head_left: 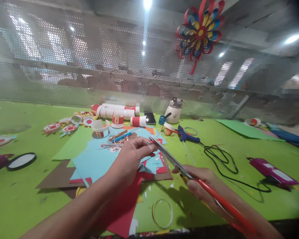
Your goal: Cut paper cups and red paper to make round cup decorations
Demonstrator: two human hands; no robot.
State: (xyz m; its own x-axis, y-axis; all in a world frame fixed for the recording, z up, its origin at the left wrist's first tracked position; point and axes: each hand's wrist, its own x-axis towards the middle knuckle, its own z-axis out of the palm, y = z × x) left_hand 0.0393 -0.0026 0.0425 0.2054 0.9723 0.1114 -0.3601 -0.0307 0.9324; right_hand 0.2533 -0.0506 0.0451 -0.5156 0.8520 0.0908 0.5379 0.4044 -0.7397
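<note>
Now steel-bladed, red-handled scissors (179, 166) in right hand (201, 186)

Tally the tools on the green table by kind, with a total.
Scissors, held in the right hand: 1
Glue gun: 1
Magnifying glass: 1
Pens or pencils beyond the left hand: 2
Total: 5

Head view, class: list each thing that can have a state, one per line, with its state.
Red-handled metal scissors: blades shut, held in right hand.
Left hand: pinching a small paper piece at the blade tips.
Blue glue gun: lying down, cord attached.
White lidded jug: upright, lid on.
</note>
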